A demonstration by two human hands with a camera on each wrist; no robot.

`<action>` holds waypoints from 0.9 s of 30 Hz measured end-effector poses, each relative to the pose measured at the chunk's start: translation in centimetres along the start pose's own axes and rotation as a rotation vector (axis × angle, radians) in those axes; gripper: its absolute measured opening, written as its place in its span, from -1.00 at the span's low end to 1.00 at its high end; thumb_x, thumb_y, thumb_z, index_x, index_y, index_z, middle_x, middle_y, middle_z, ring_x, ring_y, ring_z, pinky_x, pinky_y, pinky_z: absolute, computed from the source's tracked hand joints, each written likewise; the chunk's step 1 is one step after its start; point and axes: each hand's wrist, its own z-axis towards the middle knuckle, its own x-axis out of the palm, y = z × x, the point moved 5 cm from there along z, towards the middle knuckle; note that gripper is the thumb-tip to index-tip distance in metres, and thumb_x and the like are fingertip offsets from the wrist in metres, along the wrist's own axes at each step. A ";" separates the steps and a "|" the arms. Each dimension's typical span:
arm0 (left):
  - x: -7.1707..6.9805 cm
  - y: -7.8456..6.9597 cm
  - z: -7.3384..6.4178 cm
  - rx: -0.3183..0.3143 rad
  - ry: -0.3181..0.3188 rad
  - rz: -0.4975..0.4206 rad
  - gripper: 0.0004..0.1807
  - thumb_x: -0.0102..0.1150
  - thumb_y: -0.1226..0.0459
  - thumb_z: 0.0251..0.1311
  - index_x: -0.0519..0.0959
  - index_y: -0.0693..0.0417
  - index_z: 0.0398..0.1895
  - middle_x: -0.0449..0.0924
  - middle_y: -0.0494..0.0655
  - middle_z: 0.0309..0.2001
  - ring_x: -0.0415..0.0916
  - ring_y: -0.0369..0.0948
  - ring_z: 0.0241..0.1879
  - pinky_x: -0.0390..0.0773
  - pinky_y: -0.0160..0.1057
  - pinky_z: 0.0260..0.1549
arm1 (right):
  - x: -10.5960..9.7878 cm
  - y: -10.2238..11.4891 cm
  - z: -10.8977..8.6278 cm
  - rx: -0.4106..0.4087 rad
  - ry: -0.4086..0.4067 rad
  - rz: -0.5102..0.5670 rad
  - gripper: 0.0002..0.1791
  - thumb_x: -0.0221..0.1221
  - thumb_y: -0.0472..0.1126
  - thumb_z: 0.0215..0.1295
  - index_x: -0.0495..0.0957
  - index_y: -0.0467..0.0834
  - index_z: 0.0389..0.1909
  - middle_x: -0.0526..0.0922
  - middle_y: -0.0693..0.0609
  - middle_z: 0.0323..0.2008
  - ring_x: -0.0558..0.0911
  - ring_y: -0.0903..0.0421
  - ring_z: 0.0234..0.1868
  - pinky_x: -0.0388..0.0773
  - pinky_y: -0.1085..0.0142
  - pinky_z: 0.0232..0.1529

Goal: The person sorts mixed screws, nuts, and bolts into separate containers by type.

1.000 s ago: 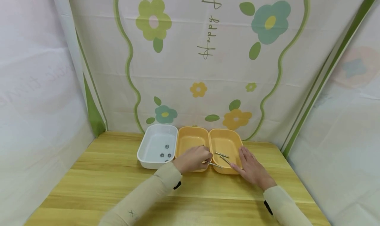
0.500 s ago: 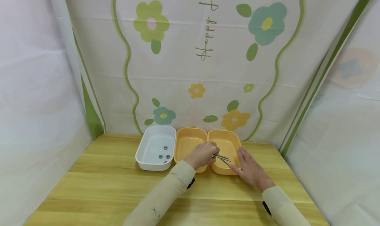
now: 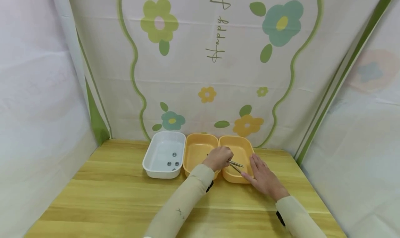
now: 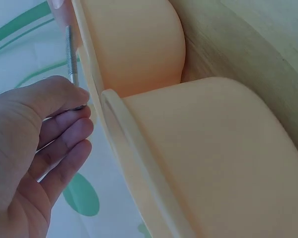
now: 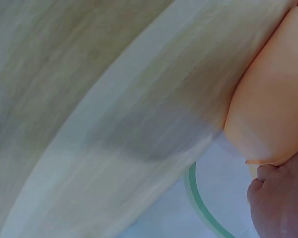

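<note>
In the head view my left hand (image 3: 218, 158) is over the boundary between the middle yellow tray (image 3: 201, 147) and the right yellow tray (image 3: 235, 146). Between its thumb and forefinger it pinches a metal bolt, whose threaded shank (image 4: 71, 54) points away from the fingers in the left wrist view; the other fingers are bent. Silvery bolts (image 3: 238, 164) show inside the right tray beside that hand, partly overlapping. My right hand (image 3: 265, 179) rests on the right tray's outer side, its fingers extended along the rim and the thumb at the front edge.
Left of the yellow trays stands a white tray (image 3: 165, 140) with several metal nuts (image 3: 174, 155) in it. All three trays sit side by side on the wooden table (image 3: 103, 186), close to the flowered cloth (image 3: 187, 71) at the back.
My left hand has moved right, from over the middle tray to the right tray's left edge, with the bolt still pinched. My right hand stays on the right tray.
</note>
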 end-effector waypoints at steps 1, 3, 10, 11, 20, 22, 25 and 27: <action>0.1 0.1 0.1 -0.005 0.005 -0.002 -0.79 0.43 0.27 0.32 0.68 -0.07 -0.50 0.70 -0.28 -0.38 0.44 -0.38 -0.46 0.41 -0.46 -0.53 | 0.0 0.0 0.0 0.005 0.006 0.002 0.06 -0.07 0.38 0.59 -0.01 -0.45 0.63 -0.02 -0.41 0.66 0.03 -0.36 0.68 0.09 -0.31 0.60; 0.2 0.2 0.2 -0.013 0.018 -0.008 -0.79 0.45 0.25 0.31 0.67 -0.06 -0.50 0.69 -0.27 -0.38 0.44 -0.38 -0.47 0.42 -0.45 -0.52 | 0.0 -0.1 0.0 0.013 0.015 0.004 0.07 -0.08 0.38 0.58 -0.03 -0.44 0.64 -0.03 -0.40 0.67 0.02 -0.35 0.69 0.07 -0.29 0.62; 0.4 0.6 0.9 -0.038 0.018 -0.001 -0.83 0.51 0.22 0.25 0.71 -0.06 -0.47 0.73 -0.27 -0.36 0.57 -0.36 -0.39 0.55 -0.45 -0.44 | 0.0 -0.1 0.0 0.011 0.022 0.005 0.07 -0.08 0.39 0.58 -0.04 -0.43 0.64 -0.05 -0.38 0.68 0.00 -0.33 0.70 0.06 -0.28 0.63; 0.5 0.6 1.0 -0.040 0.015 -0.010 -0.83 0.50 0.23 0.26 0.71 -0.05 -0.47 0.73 -0.26 -0.36 0.57 -0.36 -0.40 0.55 -0.45 -0.45 | 0.0 -0.1 0.1 0.012 0.022 0.002 0.07 -0.08 0.39 0.58 -0.04 -0.42 0.65 -0.05 -0.38 0.68 0.00 -0.33 0.70 0.06 -0.27 0.63; 0.9 1.1 1.6 -0.136 0.006 -0.147 -0.49 0.36 0.13 0.40 0.61 0.11 0.34 0.66 0.01 0.29 0.70 -0.13 0.18 0.71 -0.29 0.09 | 0.1 0.2 0.1 -0.001 0.012 -0.006 0.06 -0.08 0.38 0.59 -0.03 -0.44 0.63 -0.02 -0.40 0.67 0.02 -0.35 0.69 0.08 -0.29 0.62; 0.6 1.2 1.4 -0.141 0.013 -0.160 -0.40 0.34 0.10 0.41 0.51 0.14 0.44 0.59 0.04 0.38 0.66 -0.10 0.25 0.69 -0.26 0.17 | 0.0 0.3 0.0 -0.001 0.009 -0.007 0.05 -0.08 0.37 0.60 -0.03 -0.45 0.63 -0.02 -0.40 0.66 0.03 -0.35 0.69 0.08 -0.29 0.62; -0.4 1.4 0.8 -0.121 0.003 -0.144 -0.39 0.30 0.10 0.43 0.48 0.14 0.46 0.58 0.04 0.39 0.66 -0.10 0.25 0.71 -0.25 0.14 | -0.1 0.3 0.0 -0.002 0.001 -0.011 0.04 -0.07 0.35 0.60 -0.02 -0.46 0.63 0.00 -0.42 0.66 0.04 -0.36 0.68 0.09 -0.30 0.61; -1.0 1.7 0.3 -0.108 0.003 -0.113 -0.40 0.27 0.10 0.44 0.47 0.11 0.47 0.58 0.01 0.39 0.67 -0.12 0.22 0.73 -0.26 0.08 | -0.1 0.2 0.0 -0.002 0.004 -0.015 0.05 -0.07 0.36 0.60 -0.02 -0.46 0.63 0.00 -0.42 0.66 0.04 -0.37 0.68 0.09 -0.30 0.61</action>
